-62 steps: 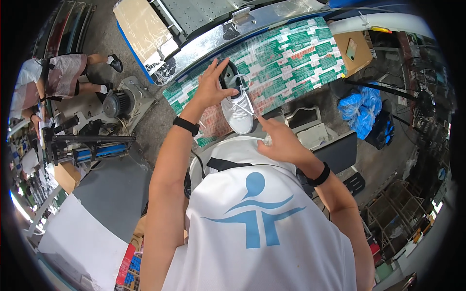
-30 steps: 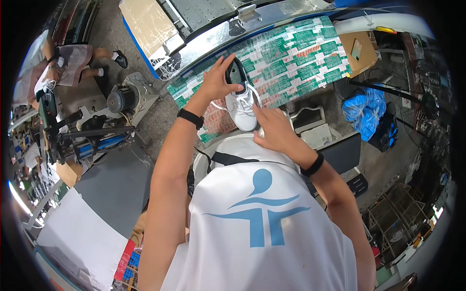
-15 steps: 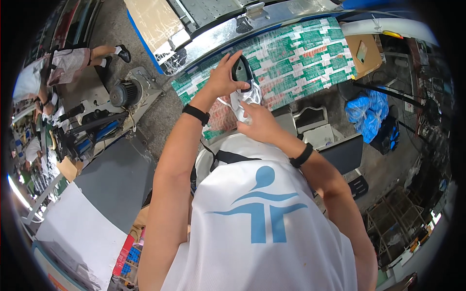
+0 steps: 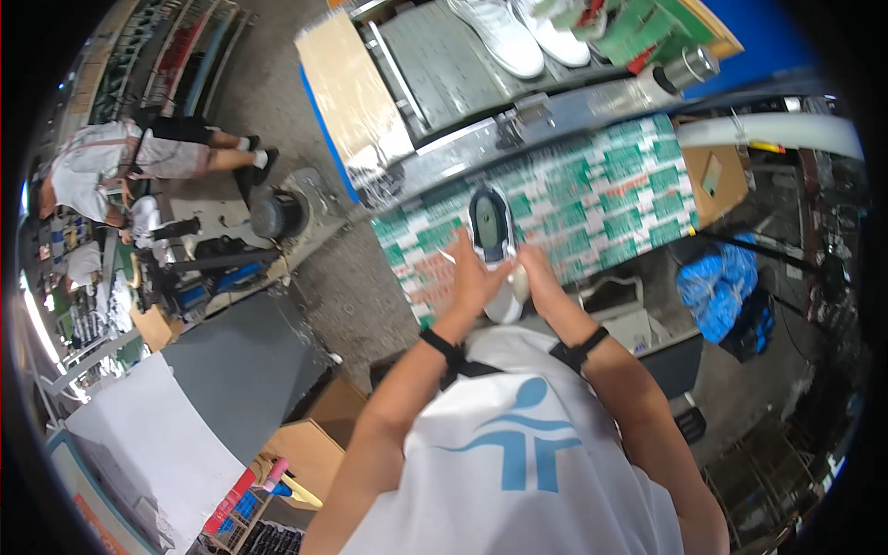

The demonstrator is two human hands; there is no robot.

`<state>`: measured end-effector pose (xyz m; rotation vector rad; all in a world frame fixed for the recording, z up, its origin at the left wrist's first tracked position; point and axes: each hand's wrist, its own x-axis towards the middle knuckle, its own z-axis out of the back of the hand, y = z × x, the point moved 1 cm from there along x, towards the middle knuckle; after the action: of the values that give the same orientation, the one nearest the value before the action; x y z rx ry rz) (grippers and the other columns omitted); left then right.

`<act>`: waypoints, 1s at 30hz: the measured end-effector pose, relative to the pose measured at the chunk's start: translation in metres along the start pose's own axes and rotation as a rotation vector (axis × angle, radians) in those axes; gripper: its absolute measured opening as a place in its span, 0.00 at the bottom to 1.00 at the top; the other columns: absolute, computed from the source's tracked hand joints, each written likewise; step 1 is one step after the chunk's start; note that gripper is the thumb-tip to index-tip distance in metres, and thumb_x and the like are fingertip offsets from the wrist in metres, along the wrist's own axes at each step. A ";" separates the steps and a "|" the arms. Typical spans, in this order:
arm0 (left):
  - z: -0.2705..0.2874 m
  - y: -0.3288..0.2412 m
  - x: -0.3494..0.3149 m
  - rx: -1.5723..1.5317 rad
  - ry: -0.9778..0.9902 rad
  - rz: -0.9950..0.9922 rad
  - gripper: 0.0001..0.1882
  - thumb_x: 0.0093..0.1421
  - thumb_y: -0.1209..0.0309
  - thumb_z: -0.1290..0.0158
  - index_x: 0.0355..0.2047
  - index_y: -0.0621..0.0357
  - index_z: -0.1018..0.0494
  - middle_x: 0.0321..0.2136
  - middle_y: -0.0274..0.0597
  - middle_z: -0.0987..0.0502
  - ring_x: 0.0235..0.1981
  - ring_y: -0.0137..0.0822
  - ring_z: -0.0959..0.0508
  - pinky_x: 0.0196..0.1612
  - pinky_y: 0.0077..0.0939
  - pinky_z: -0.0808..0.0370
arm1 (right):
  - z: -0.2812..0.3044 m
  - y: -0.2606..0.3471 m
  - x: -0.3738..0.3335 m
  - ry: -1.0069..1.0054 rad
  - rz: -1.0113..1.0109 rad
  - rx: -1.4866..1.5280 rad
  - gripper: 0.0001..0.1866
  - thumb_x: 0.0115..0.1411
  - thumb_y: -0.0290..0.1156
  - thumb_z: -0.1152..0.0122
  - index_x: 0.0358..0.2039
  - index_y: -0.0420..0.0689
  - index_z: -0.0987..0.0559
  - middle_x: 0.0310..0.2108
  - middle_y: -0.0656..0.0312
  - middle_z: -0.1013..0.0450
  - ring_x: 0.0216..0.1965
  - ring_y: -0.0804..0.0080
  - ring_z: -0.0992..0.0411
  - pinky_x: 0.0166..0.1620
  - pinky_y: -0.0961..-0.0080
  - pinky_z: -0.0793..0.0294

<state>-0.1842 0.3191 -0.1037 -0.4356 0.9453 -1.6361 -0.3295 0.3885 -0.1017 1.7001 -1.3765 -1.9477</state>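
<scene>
A white sneaker (image 4: 490, 220) with a dark lining and a greyish-green insole lies over the table, its opening facing up and its toe toward my body. On its left side, my left hand (image 4: 474, 280) is closed around the lacing area, the thumb reaching across the front. From the right, my right hand (image 4: 537, 275) grips the shoe's other side, fingers bent. White lace shows beside my left fingers. Part of the upper is hidden under both hands. Beneath is a table (image 4: 601, 199) covered with green-and-white printed sheeting.
Past the table runs a metal-edged conveyor (image 4: 444, 79) carrying a pair of white shoes (image 4: 504, 39). Blue plastic bags (image 4: 714, 287) lie at the right. A person (image 4: 139, 166) bends over a workbench at the left, near a grey panel (image 4: 245, 356).
My left hand has moved from the shoe's collar down to its left side. The sneaker now lies straighter, toe toward me. My view has shifted, bringing the shoes on the conveyor into sight.
</scene>
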 end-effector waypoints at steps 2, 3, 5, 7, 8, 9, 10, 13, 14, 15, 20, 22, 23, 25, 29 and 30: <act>0.010 0.013 -0.011 -0.131 -0.045 0.121 0.54 0.53 0.65 0.22 0.73 0.73 0.42 0.61 0.58 0.25 0.59 0.47 0.21 0.63 0.39 0.24 | -0.007 0.039 -0.021 0.065 -0.227 0.230 0.19 0.69 0.47 0.43 0.43 0.43 0.17 0.40 0.61 0.24 0.35 0.71 0.22 0.40 0.72 0.22; 0.016 0.008 -0.009 -0.131 -0.057 0.104 0.54 0.53 0.65 0.22 0.73 0.73 0.42 0.61 0.58 0.25 0.59 0.47 0.21 0.63 0.39 0.24 | -0.004 0.050 -0.021 0.073 -0.208 0.232 0.19 0.69 0.47 0.43 0.43 0.43 0.17 0.40 0.61 0.24 0.35 0.71 0.22 0.40 0.72 0.22; 0.038 0.011 -0.007 -0.437 -0.003 0.416 0.46 0.56 0.65 0.24 0.68 0.73 0.35 0.56 0.56 0.19 0.55 0.46 0.18 0.58 0.39 0.21 | -0.006 0.058 -0.019 0.287 -0.278 0.215 0.23 0.69 0.46 0.43 0.51 0.40 0.16 0.42 0.59 0.21 0.33 0.70 0.20 0.37 0.72 0.20; 0.051 0.018 0.008 -0.644 -0.026 0.539 0.38 0.57 0.67 0.25 0.63 0.71 0.30 0.52 0.51 0.17 0.50 0.42 0.16 0.54 0.35 0.19 | -0.012 0.059 -0.003 0.390 -0.295 0.192 0.24 0.69 0.47 0.42 0.54 0.40 0.16 0.44 0.58 0.20 0.34 0.70 0.20 0.38 0.71 0.20; 0.054 0.020 0.016 -0.860 -0.039 0.660 0.30 0.58 0.69 0.26 0.57 0.69 0.24 0.47 0.45 0.15 0.44 0.38 0.14 0.50 0.32 0.18 | -0.015 0.060 0.005 0.481 -0.311 0.165 0.26 0.69 0.47 0.41 0.57 0.41 0.16 0.47 0.56 0.18 0.34 0.69 0.20 0.38 0.71 0.20; 0.053 0.027 0.019 -0.980 -0.087 0.709 0.24 0.57 0.74 0.26 0.52 0.66 0.20 0.44 0.42 0.14 0.42 0.35 0.14 0.49 0.31 0.18 | -0.016 0.060 0.011 0.481 -0.474 0.292 0.26 0.68 0.48 0.40 0.58 0.42 0.16 0.52 0.54 0.18 0.35 0.71 0.20 0.38 0.71 0.19; 0.059 0.018 0.019 -0.976 -0.096 0.708 0.24 0.57 0.74 0.26 0.52 0.66 0.20 0.44 0.42 0.14 0.42 0.35 0.14 0.49 0.31 0.18 | -0.014 0.063 0.014 0.491 -0.476 0.292 0.26 0.68 0.48 0.40 0.58 0.42 0.16 0.52 0.54 0.18 0.35 0.71 0.20 0.38 0.71 0.19; 0.098 0.005 0.011 -0.505 -0.138 0.482 0.32 0.50 0.71 0.20 0.53 0.64 0.22 0.45 0.41 0.15 0.43 0.33 0.16 0.49 0.30 0.19 | 0.007 0.078 0.011 0.445 -0.467 0.290 0.26 0.68 0.48 0.37 0.57 0.43 0.16 0.52 0.55 0.18 0.37 0.73 0.22 0.40 0.73 0.20; 0.114 0.005 0.018 -0.501 -0.143 0.476 0.32 0.50 0.71 0.20 0.53 0.64 0.22 0.45 0.41 0.15 0.43 0.33 0.16 0.49 0.30 0.19 | 0.021 0.077 0.014 0.451 -0.462 0.293 0.26 0.68 0.48 0.37 0.57 0.43 0.16 0.52 0.55 0.18 0.37 0.73 0.22 0.40 0.73 0.20; 0.134 -0.002 0.029 -0.368 -0.172 0.430 0.33 0.48 0.69 0.19 0.52 0.64 0.23 0.44 0.41 0.15 0.42 0.33 0.16 0.49 0.30 0.19 | 0.037 0.073 0.017 0.399 -0.472 0.268 0.26 0.68 0.49 0.36 0.57 0.43 0.16 0.53 0.55 0.18 0.37 0.73 0.22 0.41 0.73 0.20; 0.219 -0.069 0.168 0.218 -0.221 0.002 0.36 0.44 0.66 0.19 0.51 0.60 0.23 0.42 0.47 0.13 0.43 0.36 0.15 0.48 0.35 0.17 | 0.110 0.033 0.018 0.235 -0.515 0.160 0.27 0.67 0.49 0.35 0.57 0.42 0.16 0.54 0.55 0.19 0.39 0.71 0.21 0.41 0.72 0.20; 0.233 -0.064 0.245 0.384 -0.235 -0.100 0.36 0.42 0.66 0.19 0.51 0.59 0.23 0.42 0.51 0.13 0.44 0.42 0.13 0.50 0.37 0.17 | 0.126 0.037 0.010 0.108 -0.486 0.006 0.28 0.69 0.50 0.39 0.58 0.40 0.18 0.51 0.54 0.19 0.38 0.70 0.22 0.43 0.71 0.20; 0.237 -0.062 0.283 0.398 -0.222 -0.159 0.37 0.42 0.65 0.19 0.52 0.58 0.23 0.42 0.52 0.14 0.44 0.50 0.14 0.50 0.42 0.17 | 0.135 0.028 0.009 0.077 -0.429 0.016 0.29 0.69 0.51 0.39 0.58 0.40 0.17 0.51 0.54 0.19 0.38 0.70 0.23 0.44 0.71 0.21; 0.246 -0.046 0.347 0.450 -0.220 -0.166 0.37 0.44 0.65 0.21 0.54 0.59 0.23 0.41 0.54 0.14 0.44 0.59 0.14 0.50 0.46 0.17 | 0.148 0.026 0.004 0.082 -0.405 0.051 0.29 0.69 0.51 0.39 0.58 0.40 0.17 0.51 0.54 0.19 0.39 0.70 0.22 0.43 0.71 0.21; 0.204 -0.082 0.395 0.805 -0.222 0.068 0.39 0.49 0.69 0.26 0.62 0.66 0.26 0.50 0.64 0.17 0.54 0.61 0.18 0.60 0.50 0.22 | 0.168 0.016 0.008 0.007 -0.382 0.172 0.29 0.68 0.50 0.39 0.58 0.40 0.16 0.52 0.52 0.19 0.40 0.69 0.21 0.43 0.71 0.20; 0.175 -0.091 0.376 0.850 -0.441 -0.199 0.46 0.50 0.71 0.29 0.68 0.73 0.35 0.64 0.73 0.29 0.66 0.66 0.29 0.70 0.59 0.35 | 0.172 0.010 0.007 0.001 -0.384 0.180 0.29 0.68 0.50 0.39 0.58 0.40 0.16 0.52 0.52 0.19 0.40 0.69 0.21 0.43 0.71 0.20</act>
<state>-0.2273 -0.0910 -0.0012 -0.2750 -0.1550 -1.8435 -0.4842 0.4631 -0.1168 2.1867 -1.3390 -2.0597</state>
